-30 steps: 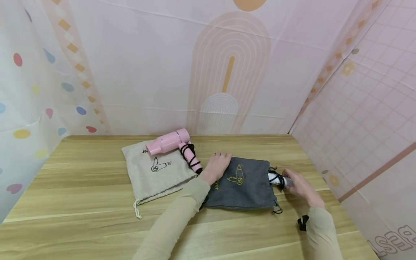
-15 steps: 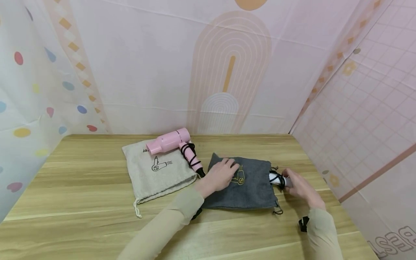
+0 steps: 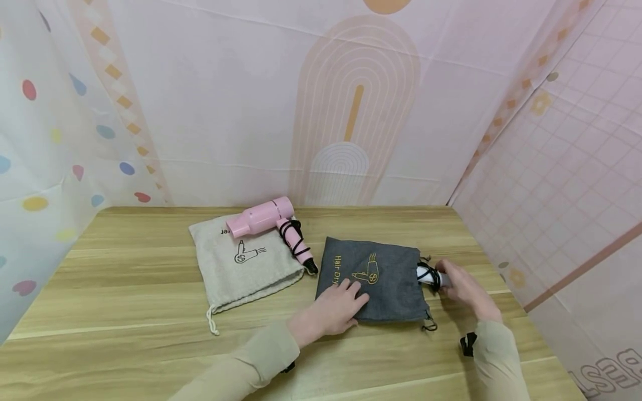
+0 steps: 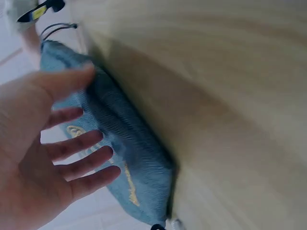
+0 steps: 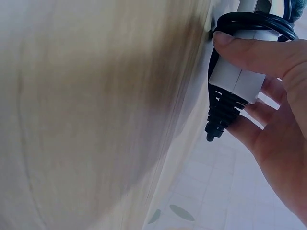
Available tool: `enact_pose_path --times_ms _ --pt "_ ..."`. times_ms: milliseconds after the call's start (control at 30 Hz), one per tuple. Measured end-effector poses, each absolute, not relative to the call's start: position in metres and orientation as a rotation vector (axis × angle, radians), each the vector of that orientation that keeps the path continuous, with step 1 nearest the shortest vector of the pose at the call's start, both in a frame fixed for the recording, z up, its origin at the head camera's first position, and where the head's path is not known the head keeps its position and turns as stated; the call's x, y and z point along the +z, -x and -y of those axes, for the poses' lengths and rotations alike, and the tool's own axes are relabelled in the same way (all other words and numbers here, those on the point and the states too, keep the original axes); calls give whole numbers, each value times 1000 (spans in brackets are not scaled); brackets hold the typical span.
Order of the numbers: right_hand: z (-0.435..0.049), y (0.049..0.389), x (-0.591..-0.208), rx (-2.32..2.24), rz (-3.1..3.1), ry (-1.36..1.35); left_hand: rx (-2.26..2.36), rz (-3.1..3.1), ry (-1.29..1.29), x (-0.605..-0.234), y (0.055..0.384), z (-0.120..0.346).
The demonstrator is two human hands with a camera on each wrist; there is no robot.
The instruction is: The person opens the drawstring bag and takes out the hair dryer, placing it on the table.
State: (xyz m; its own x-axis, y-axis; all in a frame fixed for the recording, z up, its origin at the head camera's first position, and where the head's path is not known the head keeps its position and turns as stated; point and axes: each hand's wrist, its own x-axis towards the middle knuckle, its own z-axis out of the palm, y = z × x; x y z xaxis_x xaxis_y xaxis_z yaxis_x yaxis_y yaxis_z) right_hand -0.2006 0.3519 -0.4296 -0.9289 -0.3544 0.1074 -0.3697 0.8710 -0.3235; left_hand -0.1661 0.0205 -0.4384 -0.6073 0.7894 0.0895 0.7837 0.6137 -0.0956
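Observation:
A dark grey drawstring bag with a gold hair dryer print lies flat on the table. From its right-hand mouth sticks the white handle of a hair dryer, black cord wound round it; the rest is hidden inside the bag. My right hand grips the end of that handle, thumb on one side and fingers on the other, as the right wrist view shows with the handle. My left hand is over the bag's near left corner, its fingers spread and fairly straight; in the left wrist view the palm holds nothing.
To the left, a beige drawstring bag lies flat with a pink hair dryer resting partly on it. A patterned cloth wall stands along the table's back edge, and another on the right.
My left hand has moved from the bag's far left corner across its print toward the near left corner, uncovering the lettering. The right hand stays on the handle.

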Motion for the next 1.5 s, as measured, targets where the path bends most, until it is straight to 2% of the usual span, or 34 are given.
enact_pose_path --times_ms 900,1500 --pt "-365 203 -429 479 2967 -685 198 2641 1348 -446 165 -22" --pt "-376 205 -426 507 2968 -717 246 2618 1274 -449 186 -9"
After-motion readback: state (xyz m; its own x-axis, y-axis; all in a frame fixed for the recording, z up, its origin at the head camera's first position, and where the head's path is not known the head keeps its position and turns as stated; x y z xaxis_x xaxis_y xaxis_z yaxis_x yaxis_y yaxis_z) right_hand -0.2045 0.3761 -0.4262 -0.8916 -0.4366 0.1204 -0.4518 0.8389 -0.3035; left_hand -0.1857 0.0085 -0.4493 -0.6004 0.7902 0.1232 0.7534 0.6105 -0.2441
